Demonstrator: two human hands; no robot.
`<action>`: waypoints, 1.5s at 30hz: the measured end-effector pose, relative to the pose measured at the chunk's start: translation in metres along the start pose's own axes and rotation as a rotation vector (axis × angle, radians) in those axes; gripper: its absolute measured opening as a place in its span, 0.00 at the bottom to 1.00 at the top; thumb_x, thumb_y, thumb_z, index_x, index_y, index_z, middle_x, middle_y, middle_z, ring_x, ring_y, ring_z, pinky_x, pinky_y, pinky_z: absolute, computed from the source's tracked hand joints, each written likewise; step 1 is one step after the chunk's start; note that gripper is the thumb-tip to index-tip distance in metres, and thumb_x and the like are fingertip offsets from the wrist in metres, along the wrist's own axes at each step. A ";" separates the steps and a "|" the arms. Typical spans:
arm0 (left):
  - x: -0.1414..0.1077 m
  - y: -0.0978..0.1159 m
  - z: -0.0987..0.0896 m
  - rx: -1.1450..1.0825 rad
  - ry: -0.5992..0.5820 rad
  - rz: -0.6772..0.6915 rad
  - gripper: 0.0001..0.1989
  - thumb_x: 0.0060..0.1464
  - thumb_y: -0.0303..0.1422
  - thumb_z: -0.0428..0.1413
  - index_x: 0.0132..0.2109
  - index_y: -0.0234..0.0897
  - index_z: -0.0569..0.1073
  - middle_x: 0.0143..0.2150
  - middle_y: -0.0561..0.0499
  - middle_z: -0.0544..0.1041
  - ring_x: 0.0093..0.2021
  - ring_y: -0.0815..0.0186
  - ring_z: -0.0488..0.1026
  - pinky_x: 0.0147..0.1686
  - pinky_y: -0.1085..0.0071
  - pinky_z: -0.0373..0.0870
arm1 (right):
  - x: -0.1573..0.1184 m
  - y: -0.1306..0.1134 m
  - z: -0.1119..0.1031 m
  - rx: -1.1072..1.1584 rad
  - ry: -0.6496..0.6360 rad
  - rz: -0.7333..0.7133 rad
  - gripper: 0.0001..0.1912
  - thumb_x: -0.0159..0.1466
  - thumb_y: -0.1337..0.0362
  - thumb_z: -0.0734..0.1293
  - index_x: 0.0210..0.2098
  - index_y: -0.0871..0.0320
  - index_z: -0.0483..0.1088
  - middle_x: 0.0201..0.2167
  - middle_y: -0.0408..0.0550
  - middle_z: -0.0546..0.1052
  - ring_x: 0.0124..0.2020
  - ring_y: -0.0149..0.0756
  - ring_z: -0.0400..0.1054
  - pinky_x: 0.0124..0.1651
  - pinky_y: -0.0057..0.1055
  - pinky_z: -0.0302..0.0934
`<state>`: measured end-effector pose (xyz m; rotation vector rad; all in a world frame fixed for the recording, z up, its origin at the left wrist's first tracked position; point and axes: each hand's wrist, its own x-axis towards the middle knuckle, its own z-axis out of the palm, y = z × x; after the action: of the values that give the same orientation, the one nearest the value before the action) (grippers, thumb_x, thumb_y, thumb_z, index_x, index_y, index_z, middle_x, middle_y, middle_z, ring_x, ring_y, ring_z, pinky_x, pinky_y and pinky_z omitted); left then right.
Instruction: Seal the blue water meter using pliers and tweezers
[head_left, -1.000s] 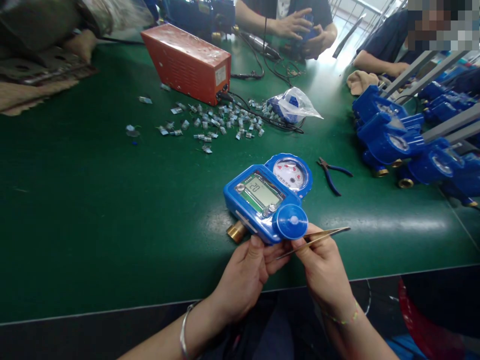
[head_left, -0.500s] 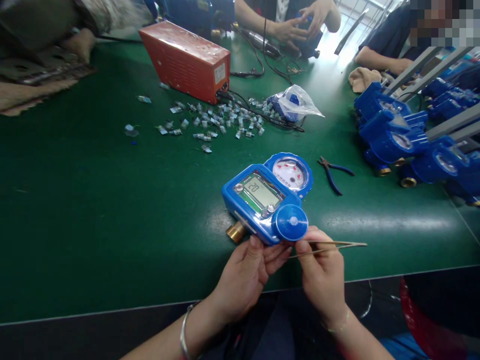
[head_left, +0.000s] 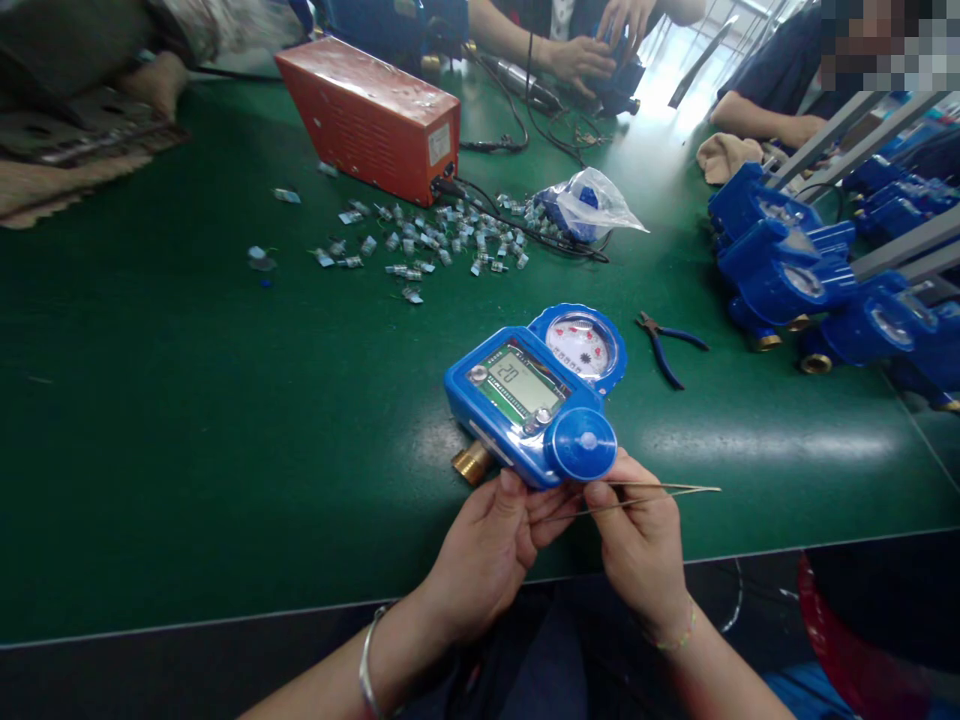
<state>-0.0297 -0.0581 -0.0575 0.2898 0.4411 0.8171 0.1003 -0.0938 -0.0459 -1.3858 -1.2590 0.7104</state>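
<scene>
A blue water meter [head_left: 517,395] with a lit digital display, a round dial and a raised round blue cap lies face up near the table's front edge. A brass threaded end [head_left: 471,463] sticks out at its lower left. My left hand [head_left: 487,550] grips the meter's near edge, the thumb against its side and the fingers partly hidden beneath. Close by at the right corner, my right hand [head_left: 641,540] is closed, pinching a thin brass-coloured wire [head_left: 694,489] doubled to a point on the right. The wire's left end runs toward my left fingertips.
Blue-handled cutters [head_left: 664,350] lie right of the meter. Behind are scattered small clear-and-blue pieces [head_left: 442,240], a plastic bag [head_left: 592,205] and an orange box [head_left: 375,120] with cables. More blue meters [head_left: 795,260] stand by a rack at right. Co-workers' hands [head_left: 585,65] are across the table.
My right hand and the wire have shifted slightly left, toward the meter. My left hand and the meter stay put. Across the table, a co-worker's hand has risen on a blue part.
</scene>
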 end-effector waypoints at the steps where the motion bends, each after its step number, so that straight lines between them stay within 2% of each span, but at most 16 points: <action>1: 0.000 0.000 0.000 0.001 0.009 -0.002 0.15 0.60 0.38 0.51 0.43 0.31 0.76 0.44 0.42 0.79 0.47 0.57 0.74 0.54 0.59 0.67 | 0.000 0.001 -0.001 0.006 -0.006 0.016 0.05 0.64 0.66 0.63 0.33 0.56 0.70 0.30 0.44 0.73 0.35 0.36 0.68 0.41 0.35 0.63; 7: 0.000 -0.001 -0.003 0.037 0.062 -0.026 0.14 0.57 0.40 0.55 0.41 0.34 0.76 0.45 0.43 0.79 0.49 0.56 0.74 0.50 0.63 0.69 | 0.002 0.002 -0.002 0.032 -0.019 0.050 0.04 0.64 0.68 0.63 0.34 0.55 0.70 0.30 0.42 0.72 0.36 0.34 0.68 0.40 0.30 0.63; 11: 0.000 -0.002 -0.004 0.029 0.056 -0.029 0.13 0.57 0.39 0.55 0.42 0.34 0.76 0.45 0.44 0.78 0.49 0.56 0.73 0.50 0.64 0.70 | 0.002 0.002 -0.002 0.063 -0.033 0.081 0.05 0.64 0.67 0.63 0.31 0.56 0.69 0.29 0.42 0.72 0.34 0.33 0.68 0.39 0.30 0.62; 16: 0.000 -0.002 -0.004 0.011 0.041 -0.031 0.13 0.56 0.41 0.56 0.41 0.36 0.76 0.45 0.46 0.78 0.50 0.56 0.73 0.51 0.64 0.69 | 0.000 -0.001 -0.002 0.077 -0.055 0.075 0.05 0.64 0.69 0.63 0.34 0.54 0.70 0.30 0.42 0.73 0.35 0.33 0.69 0.40 0.29 0.63; 20: -0.003 -0.001 -0.004 0.050 0.034 -0.037 0.14 0.59 0.41 0.52 0.42 0.36 0.76 0.44 0.47 0.79 0.49 0.58 0.73 0.51 0.65 0.68 | -0.002 -0.003 -0.002 0.047 -0.041 0.069 0.06 0.63 0.70 0.63 0.32 0.55 0.70 0.30 0.42 0.72 0.34 0.33 0.69 0.39 0.30 0.63; 25: -0.003 0.001 0.000 0.049 0.024 -0.018 0.16 0.60 0.41 0.50 0.43 0.35 0.76 0.45 0.45 0.78 0.49 0.60 0.73 0.52 0.64 0.67 | -0.007 -0.002 -0.002 0.114 0.003 -0.013 0.05 0.64 0.67 0.63 0.34 0.55 0.70 0.29 0.44 0.72 0.36 0.36 0.67 0.39 0.32 0.62; 28: -0.005 0.002 0.002 0.081 0.065 -0.011 0.18 0.58 0.44 0.53 0.43 0.33 0.76 0.47 0.42 0.77 0.48 0.57 0.73 0.50 0.64 0.68 | -0.003 -0.002 -0.009 0.142 0.093 -0.113 0.05 0.64 0.67 0.62 0.34 0.55 0.70 0.28 0.44 0.72 0.33 0.36 0.66 0.38 0.33 0.61; 31: -0.007 0.004 0.002 0.148 0.125 -0.027 0.20 0.55 0.45 0.56 0.44 0.32 0.75 0.48 0.39 0.76 0.44 0.57 0.75 0.44 0.66 0.70 | 0.016 -0.006 -0.024 0.109 0.228 -0.226 0.05 0.64 0.65 0.63 0.33 0.55 0.71 0.32 0.46 0.73 0.35 0.36 0.67 0.39 0.34 0.61; 33: -0.008 0.006 0.004 0.184 0.159 -0.040 0.19 0.55 0.45 0.56 0.43 0.31 0.74 0.48 0.38 0.76 0.39 0.61 0.74 0.39 0.68 0.70 | 0.040 -0.011 -0.034 0.106 0.262 -0.296 0.05 0.63 0.62 0.64 0.32 0.55 0.70 0.38 0.48 0.74 0.41 0.39 0.68 0.42 0.37 0.62; 35: -0.009 0.008 0.005 0.212 0.195 -0.047 0.17 0.56 0.43 0.55 0.42 0.32 0.74 0.46 0.39 0.76 0.35 0.65 0.72 0.34 0.71 0.69 | 0.070 -0.015 -0.040 0.142 0.199 -0.337 0.06 0.63 0.60 0.64 0.32 0.54 0.70 0.42 0.49 0.74 0.45 0.41 0.68 0.47 0.41 0.61; 37: -0.010 0.008 0.007 0.234 0.214 -0.048 0.15 0.57 0.42 0.55 0.40 0.32 0.73 0.42 0.42 0.77 0.31 0.70 0.69 0.31 0.74 0.67 | 0.100 -0.016 -0.042 0.185 0.069 -0.331 0.08 0.64 0.58 0.63 0.32 0.54 0.69 0.42 0.48 0.75 0.47 0.41 0.68 0.52 0.43 0.60; 40: -0.013 0.010 0.006 0.254 0.216 -0.030 0.13 0.56 0.40 0.56 0.36 0.33 0.73 0.34 0.48 0.75 0.27 0.73 0.63 0.29 0.77 0.63 | 0.129 -0.014 -0.036 0.227 -0.132 -0.263 0.09 0.65 0.56 0.62 0.33 0.55 0.67 0.41 0.48 0.76 0.45 0.40 0.69 0.51 0.42 0.62; 42: -0.017 0.015 0.004 0.255 0.212 -0.014 0.12 0.56 0.40 0.56 0.34 0.34 0.72 0.32 0.50 0.73 0.25 0.74 0.60 0.25 0.78 0.60 | 0.132 -0.013 -0.028 0.233 -0.190 -0.235 0.09 0.66 0.57 0.61 0.34 0.55 0.67 0.40 0.49 0.76 0.44 0.39 0.70 0.48 0.41 0.63; 45: -0.026 0.026 0.000 0.212 0.257 0.034 0.10 0.54 0.38 0.58 0.33 0.34 0.71 0.31 0.52 0.70 0.22 0.75 0.56 0.20 0.78 0.56 | 0.113 -0.015 -0.017 0.230 -0.170 -0.248 0.08 0.67 0.60 0.59 0.34 0.55 0.66 0.39 0.48 0.74 0.45 0.39 0.69 0.50 0.40 0.62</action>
<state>-0.0617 -0.0605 -0.0396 0.3911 0.7676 0.8458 0.1406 0.0049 -0.0029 -0.9793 -1.4051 0.7843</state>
